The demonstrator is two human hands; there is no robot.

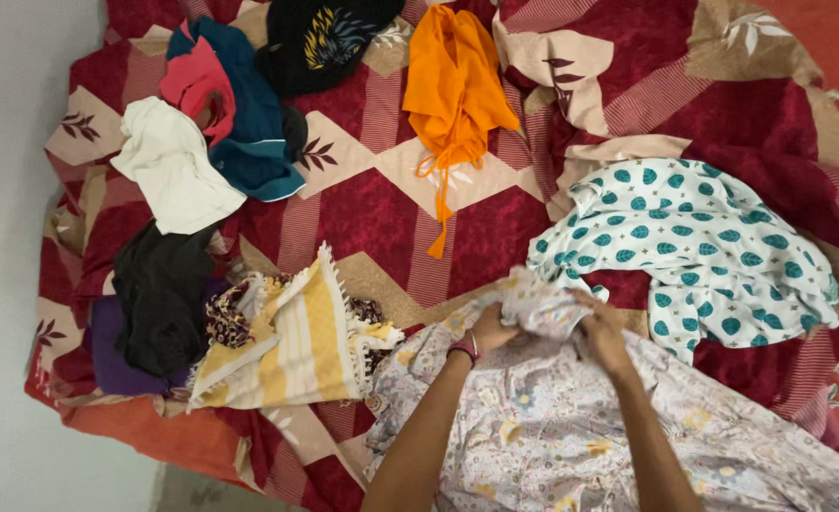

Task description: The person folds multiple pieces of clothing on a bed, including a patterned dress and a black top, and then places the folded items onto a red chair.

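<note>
- Head view: the left hand (488, 329) and the right hand (603, 334) are both gripping a bunched edge of the pale floral cloth (552, 427), which is lying at the near edge of the bed (770, 123).
- A judgement: pinching matching corners and keeping the hem taut would be smoothing it best.
- A white garment with teal spots (694, 251) is lying just right; a yellow striped towel (291, 346) is lying left; an orange garment (452, 90) is resting toward the far edge.

One head camera looks steeply down from close above the bed (362, 204), the wall (11, 237) along its left.
</note>
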